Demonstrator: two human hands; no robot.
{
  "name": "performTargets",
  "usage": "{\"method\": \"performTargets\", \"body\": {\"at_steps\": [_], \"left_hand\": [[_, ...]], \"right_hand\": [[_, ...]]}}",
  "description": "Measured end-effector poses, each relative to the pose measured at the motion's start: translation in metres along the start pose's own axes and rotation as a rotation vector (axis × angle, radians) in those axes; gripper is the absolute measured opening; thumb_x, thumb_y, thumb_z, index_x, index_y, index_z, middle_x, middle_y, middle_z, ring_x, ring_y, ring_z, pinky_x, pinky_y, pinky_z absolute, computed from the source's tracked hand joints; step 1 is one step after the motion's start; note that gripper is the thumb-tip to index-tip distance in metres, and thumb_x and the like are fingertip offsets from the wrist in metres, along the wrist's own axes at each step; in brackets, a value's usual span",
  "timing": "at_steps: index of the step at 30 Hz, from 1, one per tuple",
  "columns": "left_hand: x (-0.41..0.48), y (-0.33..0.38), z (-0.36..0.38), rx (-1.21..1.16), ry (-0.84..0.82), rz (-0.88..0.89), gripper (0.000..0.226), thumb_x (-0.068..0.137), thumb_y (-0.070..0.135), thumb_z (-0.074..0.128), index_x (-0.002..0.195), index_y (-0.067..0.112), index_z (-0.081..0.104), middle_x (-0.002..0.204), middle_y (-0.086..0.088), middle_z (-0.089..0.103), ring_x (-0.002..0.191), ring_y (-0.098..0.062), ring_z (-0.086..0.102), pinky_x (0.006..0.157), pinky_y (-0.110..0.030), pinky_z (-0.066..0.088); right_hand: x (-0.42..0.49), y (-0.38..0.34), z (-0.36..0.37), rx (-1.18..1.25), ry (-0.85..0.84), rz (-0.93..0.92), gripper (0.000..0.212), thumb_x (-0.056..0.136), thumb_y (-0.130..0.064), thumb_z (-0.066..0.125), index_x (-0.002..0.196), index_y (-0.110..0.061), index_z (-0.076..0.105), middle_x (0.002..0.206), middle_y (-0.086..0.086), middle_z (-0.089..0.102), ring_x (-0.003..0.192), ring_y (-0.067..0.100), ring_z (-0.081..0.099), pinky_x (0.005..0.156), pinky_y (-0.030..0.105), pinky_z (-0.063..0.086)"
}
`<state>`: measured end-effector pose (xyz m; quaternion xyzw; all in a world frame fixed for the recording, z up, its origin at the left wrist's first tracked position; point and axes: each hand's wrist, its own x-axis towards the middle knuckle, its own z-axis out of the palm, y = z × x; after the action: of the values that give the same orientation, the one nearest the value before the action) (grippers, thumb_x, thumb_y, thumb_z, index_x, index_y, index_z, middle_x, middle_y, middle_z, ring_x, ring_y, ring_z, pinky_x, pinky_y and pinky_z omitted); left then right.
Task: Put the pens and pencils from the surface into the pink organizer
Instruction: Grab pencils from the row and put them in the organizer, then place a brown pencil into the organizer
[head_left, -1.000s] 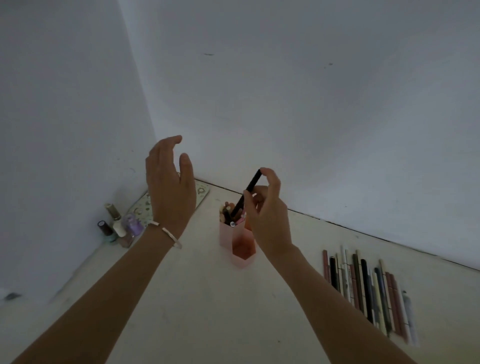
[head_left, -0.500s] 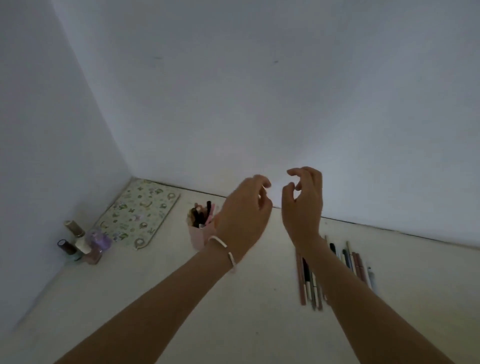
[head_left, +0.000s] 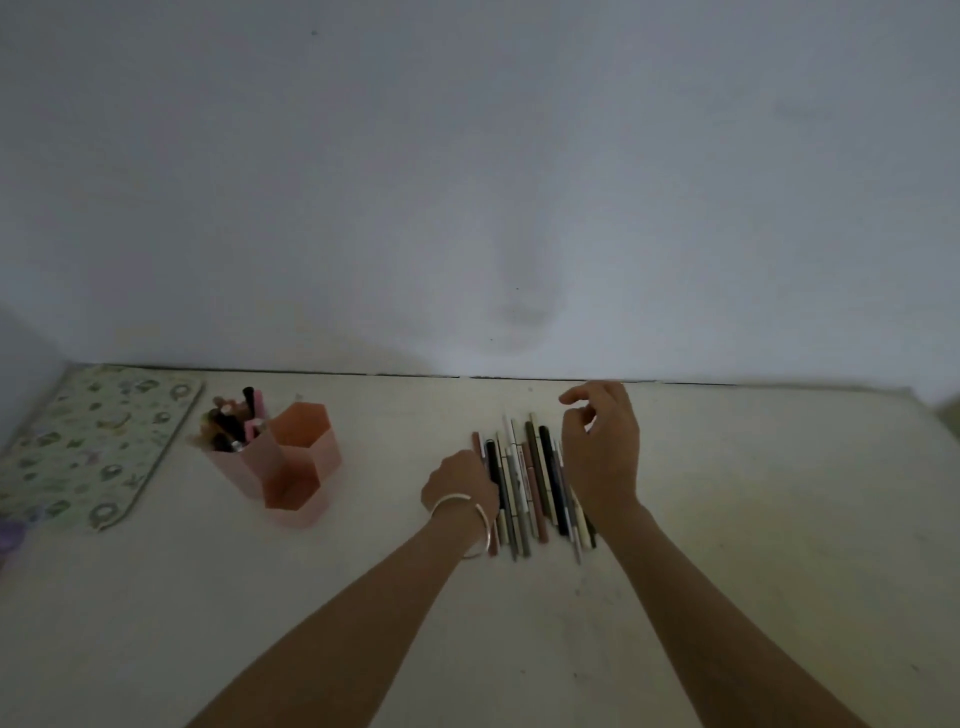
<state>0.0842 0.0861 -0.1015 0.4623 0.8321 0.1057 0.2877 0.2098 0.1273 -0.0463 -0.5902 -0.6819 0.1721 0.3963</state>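
A pink organizer (head_left: 298, 486) of joined hexagonal cups stands left of centre on the pale surface. Its back-left cup holds several pens (head_left: 234, 423); the other cups look empty. A row of several pens and pencils (head_left: 524, 483) lies side by side in the middle of the surface. My left hand (head_left: 460, 483), with a white bracelet at the wrist, is curled down at the row's left edge, its fingertips hidden. My right hand (head_left: 602, 452) hovers over the row's right side, fingers loosely bent and apart, with nothing in it.
A patterned mat (head_left: 98, 447) lies flat at the far left, with a purple bottle (head_left: 8, 538) at the frame's left edge. The white wall (head_left: 519, 208) rises right behind the surface. Bare surface stretches to the right of the row.
My right hand let the black pen go into the organizer. Both hands then moved right, away from the organizer, and came down to the row of pens.
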Motion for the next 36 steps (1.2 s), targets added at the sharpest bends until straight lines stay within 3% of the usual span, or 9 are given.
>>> {"method": "performTargets", "body": {"at_steps": [2,6,15,18,21,23,27,30,36], "left_hand": [[0.000,0.005,-0.001,0.008,-0.005,-0.019,0.010,0.086,0.020,0.062,0.089,0.011,0.064,0.089,-0.005,0.067,0.082,-0.024,0.066,0.062,-0.027,0.048],[0.002,0.012,-0.004,0.000,-0.015,-0.088,0.011,0.090,0.019,0.059,0.096,0.012,0.066,0.095,-0.005,0.068,0.087,-0.024,0.066,0.064,-0.027,0.046],[-0.003,0.007,-0.008,-0.193,-0.034,-0.163,0.023,0.094,0.022,0.055,0.107,0.005,0.062,0.108,-0.012,0.066,0.098,-0.029,0.065,0.074,-0.032,0.049],[-0.004,-0.001,-0.032,-0.360,0.052,-0.111,0.025,0.091,0.028,0.059,0.100,0.005,0.063,0.099,-0.012,0.069,0.082,-0.025,0.066,0.068,-0.030,0.053],[-0.006,-0.001,-0.081,-0.545,0.301,0.033,0.014,0.089,0.025,0.058,0.093,0.012,0.059,0.088,-0.004,0.068,0.066,-0.015,0.062,0.060,-0.027,0.054],[-0.013,0.000,-0.121,-0.629,0.430,0.130,0.009,0.088,0.024,0.058,0.089,0.016,0.055,0.080,0.004,0.063,0.060,-0.006,0.058,0.050,-0.013,0.047],[-0.030,-0.006,-0.169,-0.710,0.504,0.222,0.005,0.087,0.022,0.058,0.086,0.019,0.053,0.072,0.012,0.057,0.053,-0.002,0.055,0.042,-0.006,0.038],[-0.038,-0.019,-0.184,-0.706,0.525,0.233,0.004,0.087,0.021,0.057,0.085,0.020,0.054,0.073,0.010,0.059,0.056,-0.004,0.057,0.045,-0.007,0.040],[-0.045,-0.056,-0.219,-0.806,0.599,0.232,0.008,0.087,0.016,0.059,0.079,0.019,0.057,0.073,0.001,0.067,0.065,-0.014,0.068,0.064,-0.030,0.060]], "right_hand": [[-0.002,0.005,-0.001,-0.018,-0.012,0.010,0.021,0.085,0.004,0.053,0.088,-0.013,0.064,0.100,-0.004,0.057,0.066,0.011,0.055,0.060,0.026,0.049],[-0.009,0.006,0.002,-0.005,-0.045,0.029,0.022,0.083,0.004,0.053,0.086,-0.014,0.064,0.097,-0.005,0.056,0.060,0.004,0.050,0.053,0.014,0.039],[-0.019,-0.005,0.014,0.038,-0.017,-0.003,0.022,0.084,0.007,0.052,0.083,-0.012,0.064,0.094,-0.002,0.057,0.055,0.002,0.049,0.052,0.009,0.041],[-0.016,-0.006,0.019,0.047,-0.016,0.007,0.022,0.083,0.005,0.053,0.086,-0.014,0.064,0.093,-0.004,0.058,0.058,0.000,0.051,0.052,0.007,0.039],[-0.015,-0.008,0.035,-0.052,-0.190,0.034,0.015,0.088,-0.003,0.053,0.092,-0.013,0.065,0.088,-0.004,0.060,0.075,0.005,0.058,0.066,0.010,0.042],[-0.020,-0.011,0.055,-0.220,-0.384,0.047,0.012,0.090,-0.008,0.051,0.085,-0.008,0.062,0.082,0.000,0.061,0.076,0.017,0.062,0.065,0.024,0.050],[-0.038,-0.014,0.082,-0.553,-0.565,0.039,0.021,0.098,-0.026,0.049,0.103,-0.010,0.062,0.098,0.004,0.065,0.091,0.019,0.066,0.073,0.026,0.052],[-0.047,-0.016,0.092,-0.660,-0.576,0.017,0.019,0.096,-0.012,0.049,0.114,-0.010,0.056,0.103,0.004,0.068,0.092,0.019,0.067,0.070,0.028,0.052],[-0.044,-0.037,0.096,-0.239,-0.544,0.120,0.040,0.087,-0.005,0.056,0.123,-0.007,0.038,0.086,0.010,0.065,0.066,0.018,0.061,0.059,0.035,0.056]]}}
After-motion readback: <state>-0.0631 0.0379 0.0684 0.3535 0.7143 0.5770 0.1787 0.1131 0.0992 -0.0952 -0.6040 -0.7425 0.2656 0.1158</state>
